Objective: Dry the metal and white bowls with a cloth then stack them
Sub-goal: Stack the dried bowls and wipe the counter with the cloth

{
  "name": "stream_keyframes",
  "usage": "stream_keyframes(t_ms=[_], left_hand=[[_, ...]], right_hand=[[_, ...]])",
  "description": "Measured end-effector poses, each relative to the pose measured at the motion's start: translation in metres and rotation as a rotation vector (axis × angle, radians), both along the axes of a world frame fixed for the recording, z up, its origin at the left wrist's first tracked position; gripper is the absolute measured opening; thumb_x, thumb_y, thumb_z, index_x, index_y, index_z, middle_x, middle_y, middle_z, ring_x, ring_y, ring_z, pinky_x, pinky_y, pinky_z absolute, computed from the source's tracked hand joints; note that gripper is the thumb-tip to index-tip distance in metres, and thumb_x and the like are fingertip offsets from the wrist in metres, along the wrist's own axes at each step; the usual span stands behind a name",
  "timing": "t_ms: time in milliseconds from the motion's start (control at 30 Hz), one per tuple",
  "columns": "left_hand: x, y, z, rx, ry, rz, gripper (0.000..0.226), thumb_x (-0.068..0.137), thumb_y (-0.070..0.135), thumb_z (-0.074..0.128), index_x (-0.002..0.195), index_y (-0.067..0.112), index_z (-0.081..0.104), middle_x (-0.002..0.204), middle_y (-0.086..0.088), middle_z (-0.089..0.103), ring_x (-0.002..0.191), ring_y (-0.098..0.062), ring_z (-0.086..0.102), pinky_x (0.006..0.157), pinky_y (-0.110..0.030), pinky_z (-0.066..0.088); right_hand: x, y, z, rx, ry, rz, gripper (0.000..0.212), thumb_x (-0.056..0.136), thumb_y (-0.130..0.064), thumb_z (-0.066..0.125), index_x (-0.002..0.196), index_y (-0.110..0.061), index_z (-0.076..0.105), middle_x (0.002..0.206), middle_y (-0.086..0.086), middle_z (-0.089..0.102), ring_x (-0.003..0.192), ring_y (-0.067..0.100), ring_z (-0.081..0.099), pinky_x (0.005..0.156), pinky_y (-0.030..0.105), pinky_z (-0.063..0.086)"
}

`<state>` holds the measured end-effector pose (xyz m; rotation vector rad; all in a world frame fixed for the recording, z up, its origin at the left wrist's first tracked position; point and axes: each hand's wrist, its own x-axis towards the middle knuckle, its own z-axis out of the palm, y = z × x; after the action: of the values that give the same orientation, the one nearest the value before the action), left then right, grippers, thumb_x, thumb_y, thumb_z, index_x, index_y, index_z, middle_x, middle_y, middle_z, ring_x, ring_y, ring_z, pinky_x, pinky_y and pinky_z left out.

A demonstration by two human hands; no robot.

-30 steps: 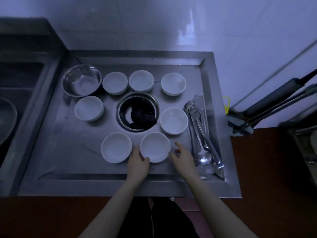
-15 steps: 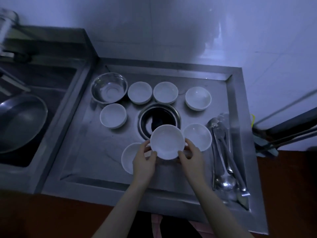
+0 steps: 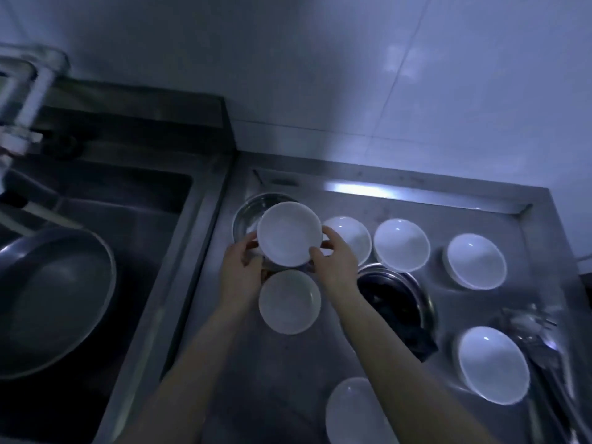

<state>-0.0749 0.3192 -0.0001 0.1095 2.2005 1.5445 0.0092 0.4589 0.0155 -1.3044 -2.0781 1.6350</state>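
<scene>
Head view: both hands hold 1 round white ceramic bowl (image 3: 289, 232) by its rim, the left hand (image 3: 241, 271) on its left edge and the right hand (image 3: 337, 262) on its right, raised over the shiny round metal bowl (image 3: 250, 210). 6 other white bowls sit on the steel counter (image 3: 288, 379).

Legible text, labels, brands, numbers, signs: none (dim, bluish lighting throughout; surfaces blurred).
</scene>
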Motion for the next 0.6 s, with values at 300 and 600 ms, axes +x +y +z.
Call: stream_keyframes(t_ms=[300,600], left_hand=[[-0.084,-0.004,-0.033,-0.244,0.029,-0.192,0.045,0.088,0.0,0.047,0.123,0.02,0.066,0.12,-0.007,0.062,0.108,-0.022,0.059,0.096,-0.037,0.048],[-0.077,-0.009,-0.033,-0.492,0.255,-0.408,0.033,0.092,0.014,0.047,0.121,0.015,0.062,0.097,-0.006,0.064,0.088,-0.026,0.06,0.074,-0.04,0.053]], right_hand=[[-0.075,-0.005,-0.03,0.042,-0.267,0.095,0.038,0.084,-0.005,0.05,0.116,-0.024,0.061,0.098,0.004,0.068,0.081,0.027,0.067,0.077,0.043,0.058],[-0.073,-0.014,-0.029,0.031,-0.282,0.104,0.037,0.085,-0.003,0.049,0.117,-0.018,0.059,0.096,0.005,0.067,0.076,0.026,0.068,0.059,0.025,0.058]])
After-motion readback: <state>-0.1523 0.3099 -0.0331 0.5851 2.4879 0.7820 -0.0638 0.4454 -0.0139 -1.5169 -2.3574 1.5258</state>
